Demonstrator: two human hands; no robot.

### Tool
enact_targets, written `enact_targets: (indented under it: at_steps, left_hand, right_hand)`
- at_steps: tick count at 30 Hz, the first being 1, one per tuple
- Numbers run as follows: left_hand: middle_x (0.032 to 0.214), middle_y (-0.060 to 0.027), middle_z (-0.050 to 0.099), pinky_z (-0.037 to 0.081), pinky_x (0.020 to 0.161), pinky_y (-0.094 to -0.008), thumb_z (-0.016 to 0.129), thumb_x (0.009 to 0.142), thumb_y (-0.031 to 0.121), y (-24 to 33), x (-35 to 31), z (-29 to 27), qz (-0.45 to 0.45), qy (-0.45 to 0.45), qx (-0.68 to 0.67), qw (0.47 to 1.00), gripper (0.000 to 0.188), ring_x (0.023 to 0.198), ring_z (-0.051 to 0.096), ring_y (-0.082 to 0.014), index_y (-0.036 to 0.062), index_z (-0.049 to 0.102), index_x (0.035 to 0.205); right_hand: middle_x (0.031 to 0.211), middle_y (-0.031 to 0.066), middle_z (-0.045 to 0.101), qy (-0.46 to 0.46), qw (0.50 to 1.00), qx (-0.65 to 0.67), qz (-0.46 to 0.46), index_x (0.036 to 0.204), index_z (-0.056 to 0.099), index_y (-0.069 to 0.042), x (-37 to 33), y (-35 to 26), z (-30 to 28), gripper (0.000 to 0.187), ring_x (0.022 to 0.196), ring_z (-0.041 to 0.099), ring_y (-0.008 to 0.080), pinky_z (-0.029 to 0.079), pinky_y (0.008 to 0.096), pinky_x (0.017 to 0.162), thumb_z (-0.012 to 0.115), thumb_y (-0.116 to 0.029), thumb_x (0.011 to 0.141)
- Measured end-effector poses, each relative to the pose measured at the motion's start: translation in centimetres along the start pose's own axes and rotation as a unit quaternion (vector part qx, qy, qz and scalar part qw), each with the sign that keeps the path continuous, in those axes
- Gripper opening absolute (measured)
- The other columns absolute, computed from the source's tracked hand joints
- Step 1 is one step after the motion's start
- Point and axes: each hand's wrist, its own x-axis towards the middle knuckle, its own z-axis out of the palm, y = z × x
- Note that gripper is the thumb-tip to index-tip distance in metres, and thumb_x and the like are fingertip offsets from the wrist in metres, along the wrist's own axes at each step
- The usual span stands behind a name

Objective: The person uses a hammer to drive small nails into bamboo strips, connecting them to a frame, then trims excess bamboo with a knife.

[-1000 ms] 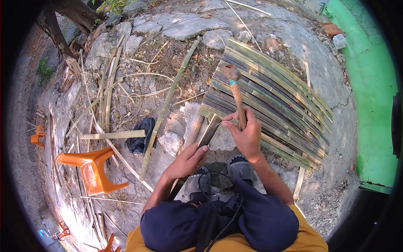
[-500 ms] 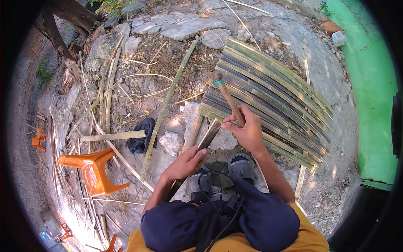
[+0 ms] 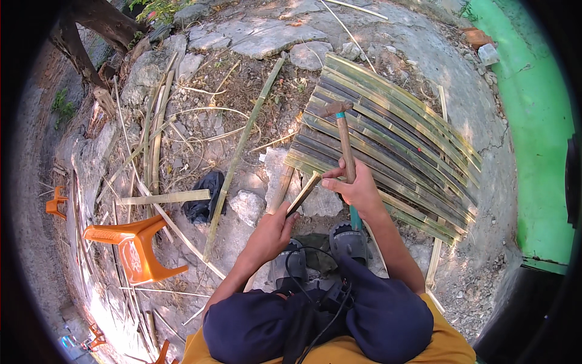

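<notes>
My left hand [image 3: 271, 235] is wrapped round a dark-skinned bamboo strip [image 3: 305, 193], whose pale cut end points up and away. In my right hand [image 3: 359, 189] is a hammer [image 3: 345, 142] with a wooden handle, its rusty head raised at the far end. A teal band circles the handle just under the head, and teal shows again at the butt below my palm. The fingertips of the right hand sit close beside the strip's cut end; whether they touch it I cannot tell. The strip's lower part is hidden by my left hand and forearm.
A panel of bamboo slats [image 3: 388, 148] lies ahead to the right. On the left stands an orange plastic stool [image 3: 136, 249], near a black plastic bag [image 3: 205, 197] and loose bamboo strips [image 3: 242, 158]. Whitish rocks [image 3: 247, 206] lie before my feet; a green wall [image 3: 533, 133] runs along the right.
The hammer has turned in my right hand, its head swinging right and the teal butt coming into sight. My left hand has shifted slightly up the bamboo strip.
</notes>
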Motion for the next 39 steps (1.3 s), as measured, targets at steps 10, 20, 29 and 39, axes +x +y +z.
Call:
enact_targets:
  at_steps: [10, 20, 29, 39]
  left_hand:
    - [0.073, -0.0313, 0.06, 0.043, 0.066, -0.0615, 0.056, 0.103, 0.018, 0.7, 0.3, 0.4, -0.007, 0.028, 0.031, 0.999, 0.018, 0.075, 0.06, -0.0549, 0.0029, 0.047, 0.109]
    - [0.069, -0.0284, 0.059, 0.044, 0.064, -0.0557, 0.054, 0.104, 0.018, 0.3, 0.1, 0.5, 0.008, 0.027, 0.022, 0.999, 0.019, 0.072, 0.06, -0.0525, 0.0015, 0.052, 0.115]
    - [0.074, -0.0229, 0.058, 0.045, 0.069, -0.0462, 0.052, 0.107, 0.02, 0.8, 0.1, -0.6, -0.021, -0.057, -0.029, 0.998, 0.033, 0.067, 0.057, -0.0382, -0.0001, 0.052, 0.133]
    - [0.068, 0.0038, 0.042, 0.034, 0.053, -0.028, 0.039, 0.113, 0.042, -1.0, -0.2, 0.2, -0.048, -0.114, -0.219, 0.968, 0.038, 0.058, 0.039, -0.0083, 0.007, 0.051, 0.102]
  right_hand:
    - [0.1, 0.0129, 0.074, 0.006, 1.0, 0.001, 0.005, 0.105, 0.046, -0.011, -0.5, -0.2, 0.2, 0.042, 0.08, 0.064, 0.0079, 0.047, 0.0226, 0.061, 0.082, -0.003, 0.085]
    - [0.101, 0.013, 0.072, 0.0, 0.999, 0.041, 0.018, 0.108, 0.045, -0.011, -0.5, -0.2, 0.2, 0.045, 0.051, 0.05, 0.0014, 0.035, 0.0192, 0.041, 0.082, -0.002, 0.084]
    - [0.103, 0.0118, 0.069, -0.03, 0.996, 0.08, 0.032, 0.11, 0.044, -0.012, -0.7, -0.5, -0.1, 0.048, 0.05, 0.047, 0.001, 0.035, 0.0171, 0.04, 0.081, 0.002, 0.083]
    - [0.099, 0.0113, 0.07, -0.016, 0.997, 0.055, 0.061, 0.109, 0.045, -0.01, -0.2, 1.3, 0.0, 0.052, 0.055, 0.052, 0.0032, 0.036, 0.0201, 0.041, 0.086, -0.001, 0.079]
